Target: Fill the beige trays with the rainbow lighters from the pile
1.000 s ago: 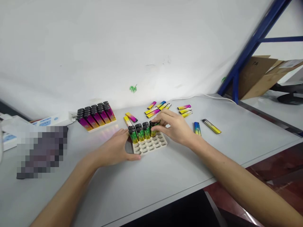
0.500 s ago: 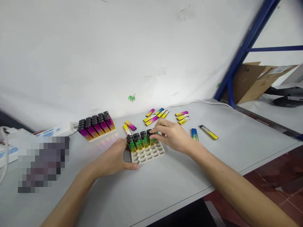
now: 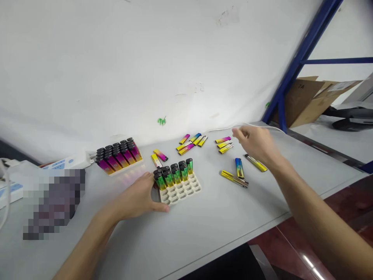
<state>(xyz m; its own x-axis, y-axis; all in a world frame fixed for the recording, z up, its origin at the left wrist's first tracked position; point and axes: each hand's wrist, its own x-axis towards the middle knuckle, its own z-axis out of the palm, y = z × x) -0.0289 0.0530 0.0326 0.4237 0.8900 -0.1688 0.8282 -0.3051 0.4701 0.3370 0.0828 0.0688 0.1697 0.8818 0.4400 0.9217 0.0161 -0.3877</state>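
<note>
My left hand (image 3: 138, 197) holds the left side of a white tray (image 3: 185, 189) with rows of slots. Its thumb lies along the front corner, and its other fingers go partly out of sight behind the left end. Several green-and-yellow lighters (image 3: 176, 175) with black tops stand upright in the back rows; the front slots show bare. Raised over the right part of the table, my right hand (image 3: 259, 144) has its fingers curled closed, slightly blurred, with no object showing in them. It is just right of a few loose yellow and pink lighters (image 3: 225, 144).
A filled tray of purple-and-orange lighters (image 3: 119, 156) stands at the back left. Loose lighters (image 3: 186, 146) lie near the wall, with a blue lighter (image 3: 239, 168) and a yellow one (image 3: 231, 178) further right. A power strip (image 3: 65, 162) and blue frame (image 3: 279, 97) flank the table.
My right hand has left the tray and moved right and upward. A lighter now stands uncovered at the right end of the back row. My left hand stays at the tray.
</note>
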